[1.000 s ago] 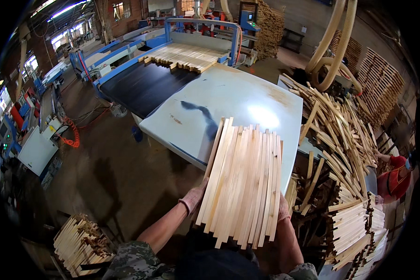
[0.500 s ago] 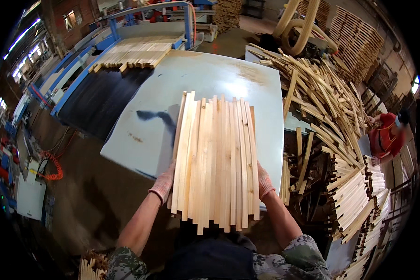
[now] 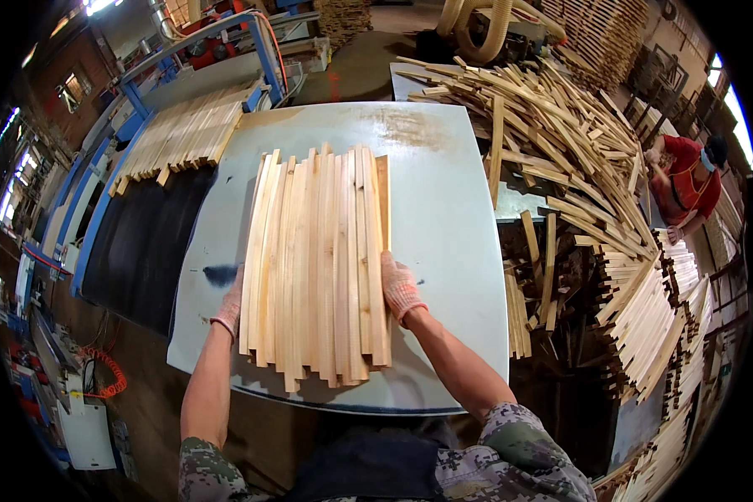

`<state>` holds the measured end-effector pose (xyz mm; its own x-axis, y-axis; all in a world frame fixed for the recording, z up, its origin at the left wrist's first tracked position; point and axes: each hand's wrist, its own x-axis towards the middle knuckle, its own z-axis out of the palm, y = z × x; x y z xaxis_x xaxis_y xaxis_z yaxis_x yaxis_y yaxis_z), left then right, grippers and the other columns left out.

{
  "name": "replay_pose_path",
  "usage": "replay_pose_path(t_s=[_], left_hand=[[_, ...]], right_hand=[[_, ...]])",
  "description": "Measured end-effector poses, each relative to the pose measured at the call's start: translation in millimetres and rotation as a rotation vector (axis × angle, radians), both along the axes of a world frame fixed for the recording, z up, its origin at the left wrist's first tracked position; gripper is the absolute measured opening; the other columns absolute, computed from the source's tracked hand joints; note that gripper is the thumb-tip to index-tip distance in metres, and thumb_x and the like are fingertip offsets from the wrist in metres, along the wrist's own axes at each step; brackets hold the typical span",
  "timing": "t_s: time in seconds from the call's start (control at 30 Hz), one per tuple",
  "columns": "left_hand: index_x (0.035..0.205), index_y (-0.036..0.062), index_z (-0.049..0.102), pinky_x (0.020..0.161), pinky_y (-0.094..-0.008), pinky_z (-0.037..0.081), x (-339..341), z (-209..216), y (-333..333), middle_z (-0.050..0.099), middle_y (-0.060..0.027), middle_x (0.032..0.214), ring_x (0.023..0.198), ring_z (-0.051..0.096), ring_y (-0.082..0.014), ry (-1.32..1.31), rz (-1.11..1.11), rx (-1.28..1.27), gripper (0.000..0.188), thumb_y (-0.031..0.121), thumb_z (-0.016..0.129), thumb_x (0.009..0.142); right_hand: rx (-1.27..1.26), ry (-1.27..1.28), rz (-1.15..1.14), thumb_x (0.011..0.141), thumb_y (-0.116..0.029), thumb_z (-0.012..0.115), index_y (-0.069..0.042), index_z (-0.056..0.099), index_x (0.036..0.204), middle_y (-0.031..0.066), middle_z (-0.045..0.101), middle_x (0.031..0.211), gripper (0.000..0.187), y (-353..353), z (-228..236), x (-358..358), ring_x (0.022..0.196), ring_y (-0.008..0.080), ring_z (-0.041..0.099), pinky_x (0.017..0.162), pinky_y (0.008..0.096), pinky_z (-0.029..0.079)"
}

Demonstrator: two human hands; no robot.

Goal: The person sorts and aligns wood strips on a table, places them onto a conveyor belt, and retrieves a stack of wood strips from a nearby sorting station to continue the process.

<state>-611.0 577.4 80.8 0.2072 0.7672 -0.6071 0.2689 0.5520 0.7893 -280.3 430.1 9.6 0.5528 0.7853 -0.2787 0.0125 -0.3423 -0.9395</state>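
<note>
A row of pale wooden strips (image 3: 314, 268), packed side by side with uneven ends, is squeezed between my two gloved hands over the light grey tabletop (image 3: 443, 184). My left hand (image 3: 231, 301) presses on the left outer strip, its fingers partly hidden beside the wood. On the right edge, my right hand (image 3: 400, 289) is closed against the outermost strip, the fingers reaching along its side. The bundle lies on or just above the tabletop; which one, I cannot tell.
Left of the table a black conveyor belt (image 3: 146, 247) leads to a blue-framed machine (image 3: 268, 63), with another row of wooden strips (image 3: 184, 134) on it. At right lie a loose heap of strips (image 3: 552, 142) and stacked strips (image 3: 644, 351). A co-worker in red (image 3: 684, 188) stands beyond them.
My hands have carried the bundle of strips forward and to the left over the tabletop, away from my body. The view has shifted too. The co-worker's arms have moved.
</note>
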Motion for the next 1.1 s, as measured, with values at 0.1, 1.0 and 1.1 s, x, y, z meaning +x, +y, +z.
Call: replay_pose_path(t_s=[0.1, 1.0, 1.1], left_hand=[[0.146, 0.008, 0.062, 0.097, -0.0392, 0.055, -4.1, 8.1, 25.0, 0.071, -0.01, 0.13, 0.11, 0.069, -0.0231, -0.027, 0.012, 0.045, 0.092, 0.083, 0.053, 0.093], [0.146, 0.0137, 0.061, 0.092, -0.0517, 0.056, -71.3, -78.8, 128.9, 0.071, -0.0237, 0.112, 0.101, 0.07, -0.0419, 0.556, -0.384, 1.084, 0.048, 0.042, 0.046, 0.109], [0.146, 0.0149, 0.061, 0.09, -0.051, 0.057, -69.5, -60.0, 121.6, 0.071, -0.022, 0.112, 0.1, 0.07, -0.0407, 0.574, -0.376, 1.043, 0.05, 0.044, 0.047, 0.108]], right_hand=[[-0.035, -0.027, 0.027, 0.107, -0.061, 0.042, 0.008, 0.07, 0.123, 0.0154, 0.072, 0.103, 0.076, 29.7, -2.1, -11.1, 0.094, 0.0255, 0.063, 0.091, 0.0395, 0.049], [-0.544, -0.571, -0.108, 0.096, -0.054, 0.06, 0.0, 0.072, 0.111, 0.0291, 0.073, 0.11, 0.057, 71.8, 58.5, -50.3, 0.108, 0.0449, 0.07, 0.095, 0.0486, 0.055], [-0.629, -0.719, 0.06, 0.104, -0.05, 0.049, -0.006, 0.074, 0.117, 0.0218, 0.075, 0.116, 0.052, 66.0, 64.3, -49.6, 0.112, 0.0401, 0.07, 0.1, 0.0468, 0.054]])
